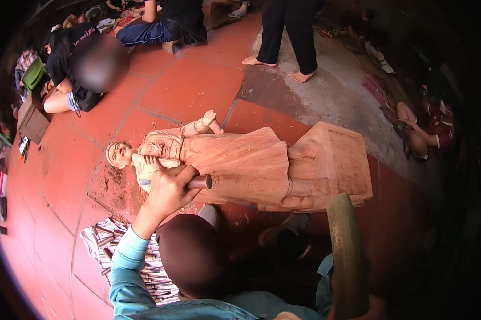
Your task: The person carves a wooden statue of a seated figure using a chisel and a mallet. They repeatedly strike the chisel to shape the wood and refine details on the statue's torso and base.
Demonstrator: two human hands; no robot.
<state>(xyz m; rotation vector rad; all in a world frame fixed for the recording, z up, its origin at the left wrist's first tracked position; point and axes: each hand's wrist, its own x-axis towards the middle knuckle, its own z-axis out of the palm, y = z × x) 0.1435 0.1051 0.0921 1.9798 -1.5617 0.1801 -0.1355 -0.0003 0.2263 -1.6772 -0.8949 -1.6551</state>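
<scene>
The left hand [166,192] is closed around a chisel [197,183] handle against the heavy, rigid wooden statue [240,162]; the right hand's grip cannot be told.

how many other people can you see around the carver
4, perhaps more hidden at the dark rim: one sitting upper left, one sitting at top, one standing barefoot at top centre, one crouched at right.

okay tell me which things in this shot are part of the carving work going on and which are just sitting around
In use:
- wooden statue, lying on its side on the tiled floor
- chisel handle, gripped in the left hand
- wooden mallet, low on the right; the right hand is not clearly visible

Lying about:
- striped cloth laid with spare carving tools
- green bag
- wooden box
</scene>
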